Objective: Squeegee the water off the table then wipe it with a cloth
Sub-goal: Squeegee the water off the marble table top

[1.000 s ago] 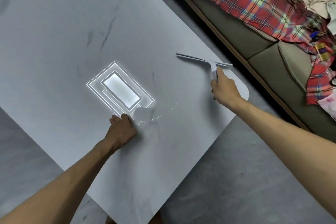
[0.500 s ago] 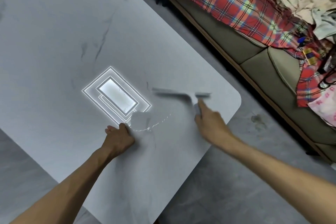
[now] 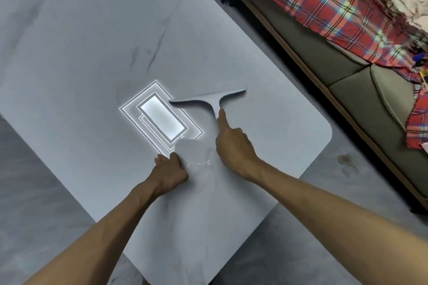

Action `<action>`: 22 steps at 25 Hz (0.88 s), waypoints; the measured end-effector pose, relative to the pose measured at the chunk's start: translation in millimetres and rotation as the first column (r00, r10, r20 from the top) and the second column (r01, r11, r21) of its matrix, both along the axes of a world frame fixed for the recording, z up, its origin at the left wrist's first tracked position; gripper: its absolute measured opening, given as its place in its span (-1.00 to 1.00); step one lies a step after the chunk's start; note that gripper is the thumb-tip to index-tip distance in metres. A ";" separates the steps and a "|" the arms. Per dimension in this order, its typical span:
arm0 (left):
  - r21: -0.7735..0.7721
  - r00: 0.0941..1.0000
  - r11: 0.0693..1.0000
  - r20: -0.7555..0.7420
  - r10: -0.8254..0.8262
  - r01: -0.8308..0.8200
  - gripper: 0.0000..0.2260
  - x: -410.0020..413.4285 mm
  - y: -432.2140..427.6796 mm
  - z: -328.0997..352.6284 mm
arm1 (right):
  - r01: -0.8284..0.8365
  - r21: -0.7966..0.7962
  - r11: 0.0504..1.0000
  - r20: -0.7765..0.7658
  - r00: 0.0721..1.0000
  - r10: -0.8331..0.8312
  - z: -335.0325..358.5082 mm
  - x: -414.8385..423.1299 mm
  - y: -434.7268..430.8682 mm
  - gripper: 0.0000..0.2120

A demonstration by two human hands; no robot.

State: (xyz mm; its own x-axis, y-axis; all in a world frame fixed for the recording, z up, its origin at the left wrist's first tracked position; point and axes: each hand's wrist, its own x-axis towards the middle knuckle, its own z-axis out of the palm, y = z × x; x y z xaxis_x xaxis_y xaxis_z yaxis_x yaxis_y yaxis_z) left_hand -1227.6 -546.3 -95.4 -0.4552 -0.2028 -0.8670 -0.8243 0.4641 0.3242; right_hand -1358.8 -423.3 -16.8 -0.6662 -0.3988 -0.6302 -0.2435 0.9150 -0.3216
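Observation:
A pale grey marble table (image 3: 92, 53) fills the view. My right hand (image 3: 234, 146) grips the handle of a grey T-shaped squeegee (image 3: 208, 102), index finger stretched along the handle; its blade lies across the table beside the bright reflection of a ceiling lamp (image 3: 161, 120). My left hand (image 3: 170, 170) rests as a fist on the table, holding the edge of a grey cloth (image 3: 192, 150) that lies flat just right of it. A thin glinting line of water (image 3: 200, 162) shows on the surface between the two hands.
The table's rounded corner (image 3: 324, 132) lies to the right, with grey floor (image 3: 312, 227) beyond it. A sofa (image 3: 347, 81) draped with a red plaid blanket (image 3: 324, 0) runs along the right side.
My right hand has swept the squeegee from near the table's right corner leftward and toward the middle, up to the lamp reflection. The left hand stayed on the cloth.

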 end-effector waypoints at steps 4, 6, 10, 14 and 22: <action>0.007 0.999 1.000 -0.046 0.006 -0.006 -0.85 4.5 -0.7 8.4 | -0.144 0.099 0.985 0.181 0.975 0.125 32.5 39.3 57.4 -0.27; 0.009 0.992 1.000 -0.126 0.018 -0.017 -0.86 9.9 -2.0 13.1 | -0.118 0.116 0.986 0.212 0.973 0.091 49.4 33.2 71.5 -0.34; 0.009 0.973 0.999 -0.224 0.051 -0.051 -0.83 27.7 -8.8 22.3 | -0.012 0.044 0.999 -0.082 0.997 0.015 36.8 -37.4 44.6 -0.42; -0.048 0.943 0.980 -0.286 0.170 -0.191 -0.76 36.1 -14.2 32.2 | 0.058 -0.051 0.997 -0.082 0.995 -0.062 4.5 -76.3 -15.5 -0.40; -0.107 0.932 0.958 -0.284 0.225 -0.264 -0.84 41.1 -12.8 25.6 | -0.281 0.060 0.958 0.011 0.960 0.281 10.6 36.4 48.0 -0.32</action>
State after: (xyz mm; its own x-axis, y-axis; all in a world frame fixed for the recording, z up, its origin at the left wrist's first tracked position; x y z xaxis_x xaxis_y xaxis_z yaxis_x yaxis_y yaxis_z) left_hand -1186.5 -559.1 -69.9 -0.5859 -0.4488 -0.6748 -0.8103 0.3158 0.4936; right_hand -1322.4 -375.3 -6.2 -0.5314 -0.5307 -0.6603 -0.4930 0.8276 -0.2683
